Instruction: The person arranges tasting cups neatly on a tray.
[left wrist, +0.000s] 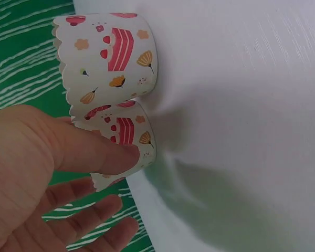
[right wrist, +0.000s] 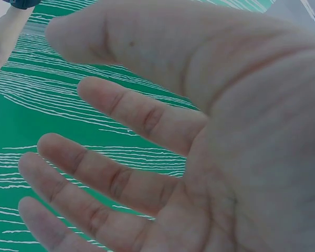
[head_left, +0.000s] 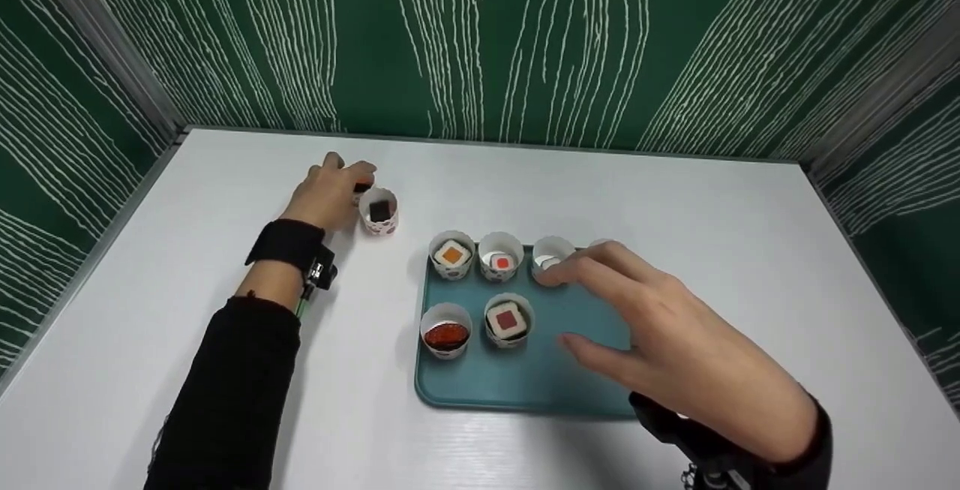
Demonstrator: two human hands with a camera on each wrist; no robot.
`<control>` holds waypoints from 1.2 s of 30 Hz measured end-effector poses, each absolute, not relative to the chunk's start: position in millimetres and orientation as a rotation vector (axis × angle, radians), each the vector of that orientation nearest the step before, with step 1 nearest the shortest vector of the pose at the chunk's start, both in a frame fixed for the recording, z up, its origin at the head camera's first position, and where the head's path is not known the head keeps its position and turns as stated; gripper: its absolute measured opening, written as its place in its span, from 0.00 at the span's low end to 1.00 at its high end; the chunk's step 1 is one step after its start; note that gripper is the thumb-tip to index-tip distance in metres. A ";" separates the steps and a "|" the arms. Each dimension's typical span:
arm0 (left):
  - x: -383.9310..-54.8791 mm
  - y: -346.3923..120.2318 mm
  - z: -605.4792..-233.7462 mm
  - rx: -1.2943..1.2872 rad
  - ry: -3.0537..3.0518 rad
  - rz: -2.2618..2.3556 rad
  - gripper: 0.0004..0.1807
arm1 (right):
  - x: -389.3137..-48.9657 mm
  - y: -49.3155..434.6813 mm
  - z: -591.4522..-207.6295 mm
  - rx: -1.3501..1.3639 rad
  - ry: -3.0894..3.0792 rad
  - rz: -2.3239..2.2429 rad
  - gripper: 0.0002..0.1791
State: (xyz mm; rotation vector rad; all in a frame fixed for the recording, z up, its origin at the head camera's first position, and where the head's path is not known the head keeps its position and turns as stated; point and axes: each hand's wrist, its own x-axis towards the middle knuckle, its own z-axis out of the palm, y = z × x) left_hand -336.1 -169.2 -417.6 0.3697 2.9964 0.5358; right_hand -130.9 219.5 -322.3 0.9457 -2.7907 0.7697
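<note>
My left hand (head_left: 324,193) is at the back left of the table, thumb and fingers around a printed paper baking cup (left wrist: 131,126). Its dark contents barely show past my fingers in the head view. Beside it stands a second paper cup (head_left: 379,212) with a dark square piece inside; in the left wrist view the two cups touch or nearly touch. Over the teal tray (head_left: 517,389) hangs my right hand (head_left: 645,317), thumb apart from the fingers. The right wrist view shows nothing in its palm.
On the tray stand cups holding an orange-centred piece (head_left: 451,256), a red-centred piece (head_left: 502,262), a red oval piece (head_left: 447,336) and a brown-centred piece (head_left: 506,321). Another cup (head_left: 553,250) is partly behind my right fingers. Green, white-lined walls (head_left: 517,47) enclose the table.
</note>
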 end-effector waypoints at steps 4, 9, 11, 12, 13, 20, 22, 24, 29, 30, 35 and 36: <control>-335.2 -172.2 -417.7 0.388 2.996 0.581 0.31 | -131.6 218.7 -321.5 0.939 -2.802 0.773 0.29; -335.9 -176.7 -418.9 0.434 3.027 0.574 0.26 | -132.5 217.7 -321.3 0.938 -2.812 0.782 0.27; -336.1 -177.9 -419.1 0.431 3.037 0.557 0.24 | -132.8 217.3 -321.1 0.934 -2.823 0.787 0.26; -336.4 -178.3 -419.3 0.422 3.039 0.551 0.23 | -133.0 217.0 -321.0 0.931 -2.830 0.792 0.26; -336.3 -178.6 -419.1 0.412 3.040 0.547 0.23 | -133.2 216.9 -320.9 0.930 -2.836 0.795 0.26; -333.0 -181.7 -417.1 0.331 3.024 0.565 0.22 | -133.9 217.4 -320.9 0.920 -2.871 0.811 0.25; -331.8 -183.4 -417.3 0.315 3.020 0.581 0.22 | -134.0 217.0 -321.2 0.920 -2.866 0.807 0.25; -330.7 -185.7 -417.6 0.298 3.014 0.589 0.22 | -134.1 216.7 -321.5 0.922 -2.859 0.800 0.25; -328.0 -191.6 -418.9 0.259 2.985 0.603 0.24 | -134.4 216.3 -321.4 0.928 -2.857 0.789 0.24; -327.2 -192.6 -419.2 0.258 2.980 0.608 0.25 | -134.5 216.2 -321.4 0.929 -2.858 0.788 0.24; -322.8 -197.6 -423.2 0.253 2.968 0.632 0.23 | -134.5 215.4 -320.3 0.922 -2.866 0.795 0.24; -321.8 -198.4 -424.2 0.249 2.971 0.634 0.22 | -134.4 215.5 -319.9 0.919 -2.871 0.795 0.23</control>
